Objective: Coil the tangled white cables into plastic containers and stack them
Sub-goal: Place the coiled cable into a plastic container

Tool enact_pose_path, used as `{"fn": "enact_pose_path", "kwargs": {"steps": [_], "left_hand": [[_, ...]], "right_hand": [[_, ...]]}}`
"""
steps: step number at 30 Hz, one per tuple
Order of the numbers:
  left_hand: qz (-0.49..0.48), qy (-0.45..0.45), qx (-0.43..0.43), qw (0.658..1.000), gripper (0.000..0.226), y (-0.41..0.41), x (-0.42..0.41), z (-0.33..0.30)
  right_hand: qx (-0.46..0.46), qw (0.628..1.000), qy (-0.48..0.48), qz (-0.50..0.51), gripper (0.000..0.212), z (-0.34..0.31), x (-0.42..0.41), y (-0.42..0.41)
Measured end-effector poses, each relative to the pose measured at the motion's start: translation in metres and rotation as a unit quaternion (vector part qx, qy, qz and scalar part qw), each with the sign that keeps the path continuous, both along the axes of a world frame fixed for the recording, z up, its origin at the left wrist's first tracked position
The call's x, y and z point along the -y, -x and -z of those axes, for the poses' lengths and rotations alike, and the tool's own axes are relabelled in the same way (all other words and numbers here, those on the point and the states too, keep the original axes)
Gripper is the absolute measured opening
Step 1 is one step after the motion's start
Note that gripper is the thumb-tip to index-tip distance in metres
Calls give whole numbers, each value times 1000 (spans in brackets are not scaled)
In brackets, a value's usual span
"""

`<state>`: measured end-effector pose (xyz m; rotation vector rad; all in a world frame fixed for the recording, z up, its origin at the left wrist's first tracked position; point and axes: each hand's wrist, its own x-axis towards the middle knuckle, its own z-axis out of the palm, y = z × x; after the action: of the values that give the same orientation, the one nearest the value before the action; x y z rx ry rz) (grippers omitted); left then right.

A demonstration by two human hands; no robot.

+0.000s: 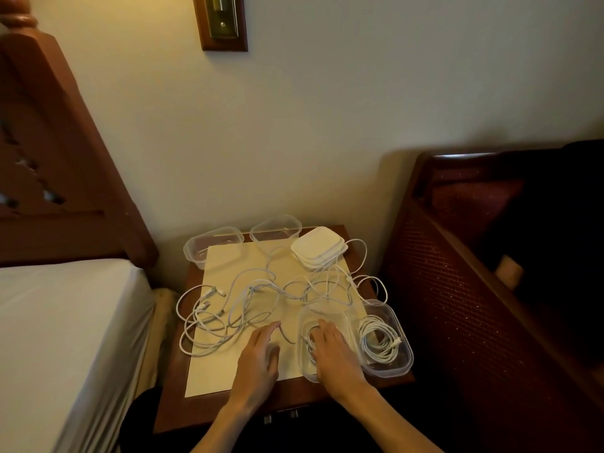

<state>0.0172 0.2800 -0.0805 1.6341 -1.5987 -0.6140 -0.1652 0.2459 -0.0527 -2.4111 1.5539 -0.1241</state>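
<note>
The left hand [258,358] lay flat on the cream mat [228,371] of the counter [176,403], fingers straight and loosely spread, holding nothing. Just to its right, the right hand [333,351] reached down into a clear tub [305,364], its fingers pressing on a cable [310,338] coiled inside; whether they curled round it could not be told. Just right of that hand, a second tub [400,364] held a finished coil [379,341]. Beyond both hands the tangle [261,295] of white cables sprawled over the mat, looping past its left edge. Farther off sat a stack of white lids [318,246], and two empty tubs [212,245] [276,228] stood by the wall.
</note>
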Motion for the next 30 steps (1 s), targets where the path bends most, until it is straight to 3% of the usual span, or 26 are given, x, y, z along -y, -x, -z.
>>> {"fn": "enact_pose_path", "kwargs": {"steps": [4, 12, 18, 23, 27, 30], "left_hand": [[-1, 4, 10, 1000, 47, 2, 1, 1], [1, -2, 1, 1000, 44, 5, 4, 0], [-16, -5, 7, 1000, 50, 7, 14, -5], [-18, -10, 22, 1000, 49, 11, 17, -6], [-20, -13, 26, 999, 47, 10, 19, -7], [-27, -15, 29, 999, 44, 10, 22, -12]], "right_hand": [[-78, 993, -81, -42, 65, -6, 7, 0], [-100, 982, -151, -47, 90, -10, 18, 4], [-92, 987, -113, -66, 80, -11, 16, 13], [-66, 990, -86, -88, 104, -3, 6, 22], [-55, 992, -64, -94, 84, 1, 5, 27], [-42, 993, -57, -98, 87, -6, 6, 26]]}}
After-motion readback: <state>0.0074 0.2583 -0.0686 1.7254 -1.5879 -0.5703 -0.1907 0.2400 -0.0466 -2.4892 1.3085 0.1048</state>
